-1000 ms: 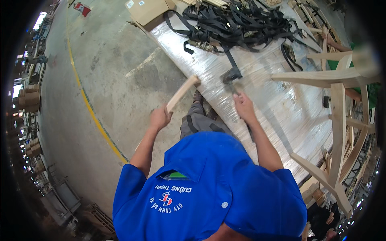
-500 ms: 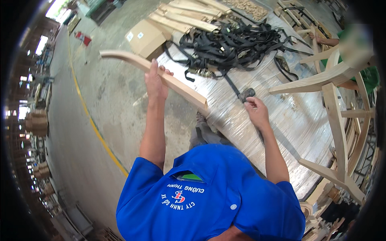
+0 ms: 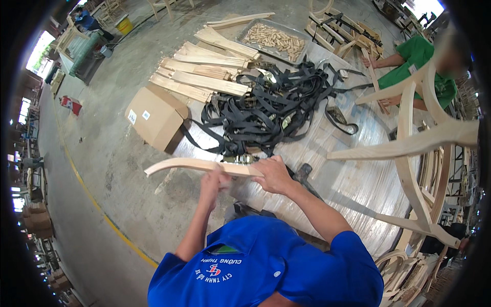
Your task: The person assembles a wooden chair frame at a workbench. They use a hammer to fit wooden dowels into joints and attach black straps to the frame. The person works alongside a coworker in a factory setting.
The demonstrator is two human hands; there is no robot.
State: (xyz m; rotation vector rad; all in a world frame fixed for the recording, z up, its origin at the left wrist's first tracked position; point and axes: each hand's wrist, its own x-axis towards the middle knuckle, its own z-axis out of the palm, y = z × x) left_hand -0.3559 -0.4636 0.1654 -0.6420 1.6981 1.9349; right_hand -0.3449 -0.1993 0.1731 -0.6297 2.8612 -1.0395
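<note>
A pale, curved wooden piece (image 3: 189, 163), looking like a chair leg, lies crosswise in front of me. My right hand (image 3: 273, 175) is closed round its straight right end. My left hand (image 3: 214, 185) is curled against its underside near the middle, somewhat smeared by motion. The curved left end sticks out over the floor. Just right of my right hand, a dark-headed mallet (image 3: 304, 172) rests on the table, partly hidden by my forearm. Beyond the wooden piece, a heap of black ratchet straps (image 3: 271, 110) covers part of the table.
The plastic-wrapped table (image 3: 353, 179) holds a cardboard box (image 3: 156, 117), flat wooden slats (image 3: 204, 66) and a tray of dowels (image 3: 274, 42). A wooden chair frame (image 3: 404, 148) stands at right. Behind it, a person in green (image 3: 417, 56) holds a wooden strip (image 3: 376, 82).
My right hand has left the mallet and taken the wooden piece's right end. The piece has come lower and more level, with my left hand lower too. The view has shifted.
</note>
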